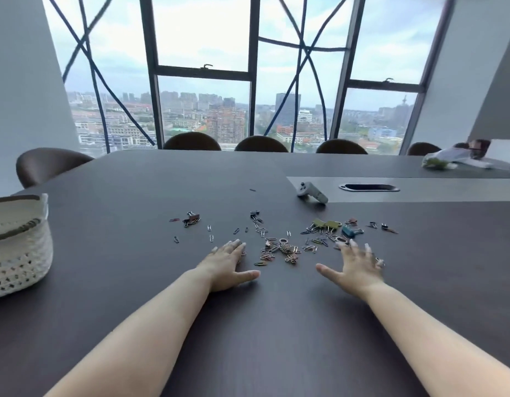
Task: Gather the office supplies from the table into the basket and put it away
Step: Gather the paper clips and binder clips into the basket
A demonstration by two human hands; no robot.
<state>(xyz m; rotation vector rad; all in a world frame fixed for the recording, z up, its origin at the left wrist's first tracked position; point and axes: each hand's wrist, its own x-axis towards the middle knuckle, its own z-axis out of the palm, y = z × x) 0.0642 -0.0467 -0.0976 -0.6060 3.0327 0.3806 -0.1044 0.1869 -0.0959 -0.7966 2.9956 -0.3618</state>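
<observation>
Several coloured paper clips point(279, 249) lie scattered on the dark table point(133, 196), with yellow-green binder clips point(325, 224), a teal binder clip point(349, 231) and dark binder clips point(192, 217) among them. My left hand point(229, 266) rests flat on the table at the left edge of the pile, fingers spread, holding nothing. My right hand point(355, 267) is flat and open at the pile's right side, its fingertips blurred over a few clips. A white woven basket point(19, 253) stands at the far left edge of the table, well apart from both hands.
A grey handheld controller point(312, 193) lies beyond the clips beside a cable slot point(368, 187) in a grey table inset. White and green items point(448, 160) sit at the far right. Brown chairs point(261, 144) line the far side below large windows.
</observation>
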